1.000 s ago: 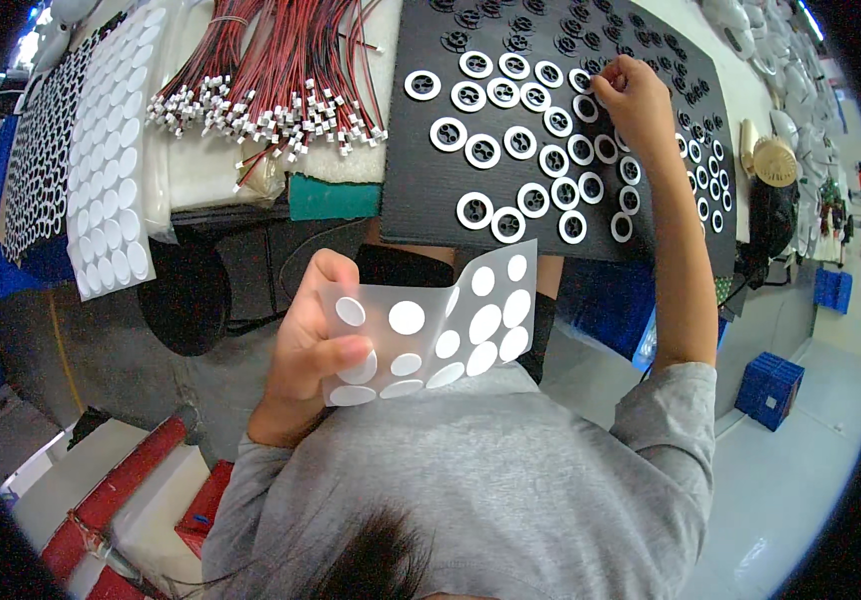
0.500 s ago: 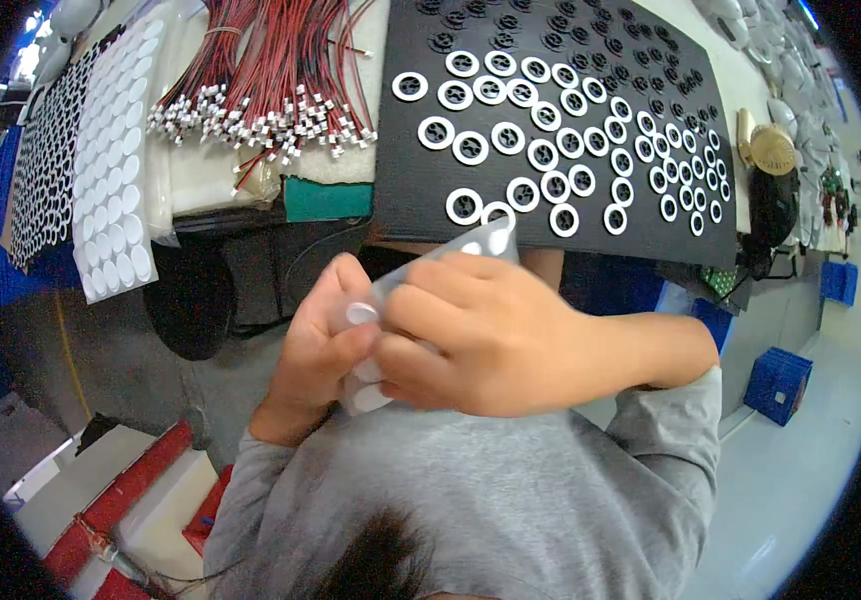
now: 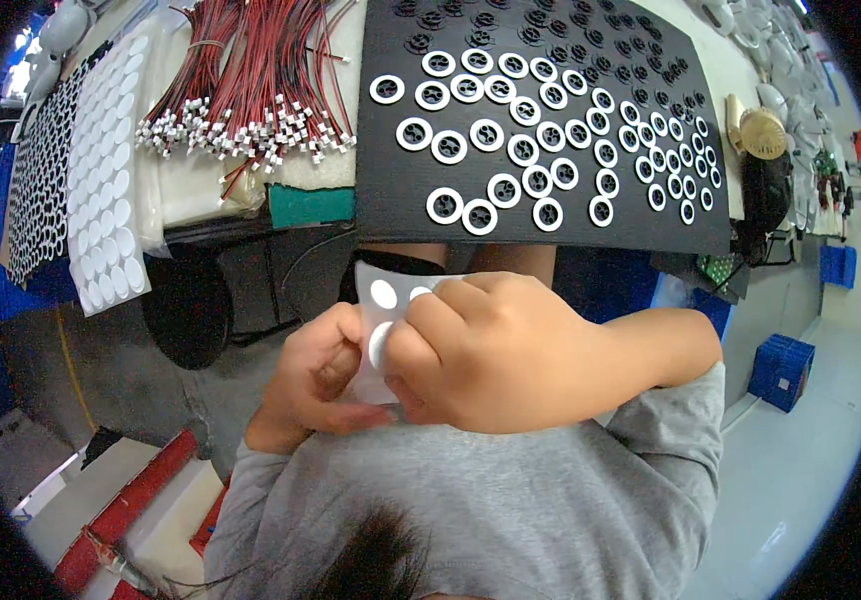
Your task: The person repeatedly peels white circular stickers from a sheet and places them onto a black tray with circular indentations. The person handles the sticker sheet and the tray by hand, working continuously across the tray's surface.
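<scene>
In front of my chest is a small translucent backing sheet [image 3: 372, 387] with round white stickers [image 3: 383, 294] on it. My left hand [image 3: 313, 375] pinches its left edge between curled fingers and thumb. My right hand [image 3: 496, 350] is closed over the sheet's right side, knuckles up, hiding much of it. Another round white sticker [image 3: 379, 346] shows just beside the right fingers; whether it is lifted from the backing I cannot tell. Beyond my hands, a black board [image 3: 641, 235] carries many black round parts [image 3: 481, 38], the nearer ones topped with white rings [image 3: 448, 147].
Left of the board lie bundled red and black wires [image 3: 261, 60] with white connectors, and a green piece [image 3: 311, 206]. Farther left are a long sheet of white discs [image 3: 111, 180] and a perforated sheet [image 3: 41, 205]. A dark round stool [image 3: 186, 310] stands below the table. Blue crates [image 3: 783, 372] are right.
The sticker sheet has turned more upright and moved down, away from the board's edge. My left hand has lowered slightly, and my right hand still grips the sheet.
</scene>
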Available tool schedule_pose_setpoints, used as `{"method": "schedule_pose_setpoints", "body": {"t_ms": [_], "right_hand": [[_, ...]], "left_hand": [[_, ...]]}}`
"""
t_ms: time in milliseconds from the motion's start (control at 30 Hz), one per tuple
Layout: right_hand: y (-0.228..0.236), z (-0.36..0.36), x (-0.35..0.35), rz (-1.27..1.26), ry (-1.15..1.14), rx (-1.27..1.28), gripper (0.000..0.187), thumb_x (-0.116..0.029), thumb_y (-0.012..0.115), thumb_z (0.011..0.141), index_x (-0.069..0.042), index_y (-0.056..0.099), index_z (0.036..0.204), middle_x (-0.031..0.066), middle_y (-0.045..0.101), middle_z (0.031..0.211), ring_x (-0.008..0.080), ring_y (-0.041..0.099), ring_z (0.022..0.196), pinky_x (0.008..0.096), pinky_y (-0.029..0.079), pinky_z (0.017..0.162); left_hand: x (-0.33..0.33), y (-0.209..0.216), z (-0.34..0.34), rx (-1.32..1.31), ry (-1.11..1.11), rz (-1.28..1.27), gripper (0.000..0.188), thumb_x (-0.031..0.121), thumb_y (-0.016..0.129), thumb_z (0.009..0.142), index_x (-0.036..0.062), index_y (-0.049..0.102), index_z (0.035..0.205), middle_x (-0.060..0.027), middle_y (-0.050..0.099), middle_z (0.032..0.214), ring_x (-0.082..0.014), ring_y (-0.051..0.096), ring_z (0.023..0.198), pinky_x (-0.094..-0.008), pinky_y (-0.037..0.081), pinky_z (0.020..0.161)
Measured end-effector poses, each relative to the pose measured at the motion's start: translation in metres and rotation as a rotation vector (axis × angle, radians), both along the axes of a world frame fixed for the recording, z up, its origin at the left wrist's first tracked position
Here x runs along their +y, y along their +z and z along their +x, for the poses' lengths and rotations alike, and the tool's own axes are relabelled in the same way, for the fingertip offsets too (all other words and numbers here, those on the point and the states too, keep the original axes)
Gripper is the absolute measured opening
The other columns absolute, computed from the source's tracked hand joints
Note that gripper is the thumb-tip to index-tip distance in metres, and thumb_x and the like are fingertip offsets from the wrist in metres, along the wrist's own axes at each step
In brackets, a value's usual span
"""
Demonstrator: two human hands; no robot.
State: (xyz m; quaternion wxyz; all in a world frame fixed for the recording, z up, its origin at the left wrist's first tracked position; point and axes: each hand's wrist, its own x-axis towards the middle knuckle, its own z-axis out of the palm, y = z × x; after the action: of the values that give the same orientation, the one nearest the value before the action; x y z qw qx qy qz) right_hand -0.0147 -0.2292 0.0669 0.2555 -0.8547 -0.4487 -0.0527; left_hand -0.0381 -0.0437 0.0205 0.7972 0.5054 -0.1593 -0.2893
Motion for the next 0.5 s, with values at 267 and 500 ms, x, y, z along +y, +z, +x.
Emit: {"method": "schedule_pose_setpoints", "body": {"t_ms": [267, 500], "right_hand": [[0.003, -0.001, -0.009, -0.064, 0.153, 0.145, 0.022, -0.018, 0.059, 0.066, -0.003, 0.043, 0.062, 0.0054, 0.042, 0.056, 0.0188, 0.048, 0.045, 0.0291, 0.041, 0.039], [0.006, 0.011, -0.026, 0.027, 0.165, 0.378, 0.017, -0.011, 0.058, 0.067, -0.001, 0.045, 0.067, 0.0093, 0.043, 0.059, 0.0251, 0.05, 0.05, 0.0326, 0.043, 0.046]], "left_hand": [[-0.001, 0.015, 0.011, -0.463, -0.121, 0.471, 0.017, 0.011, 0.066, 0.068, 0.0029, 0.057, 0.08, -0.0077, 0.059, 0.076, -0.0167, 0.059, 0.066, -0.025, 0.045, 0.058], [-0.009, 0.013, 0.019, -0.416, -0.112, 0.469, 0.018, 0.014, 0.064, 0.07, 0.0024, 0.058, 0.082, -0.007, 0.058, 0.076, -0.0145, 0.056, 0.063, -0.0232, 0.043, 0.056]]}}
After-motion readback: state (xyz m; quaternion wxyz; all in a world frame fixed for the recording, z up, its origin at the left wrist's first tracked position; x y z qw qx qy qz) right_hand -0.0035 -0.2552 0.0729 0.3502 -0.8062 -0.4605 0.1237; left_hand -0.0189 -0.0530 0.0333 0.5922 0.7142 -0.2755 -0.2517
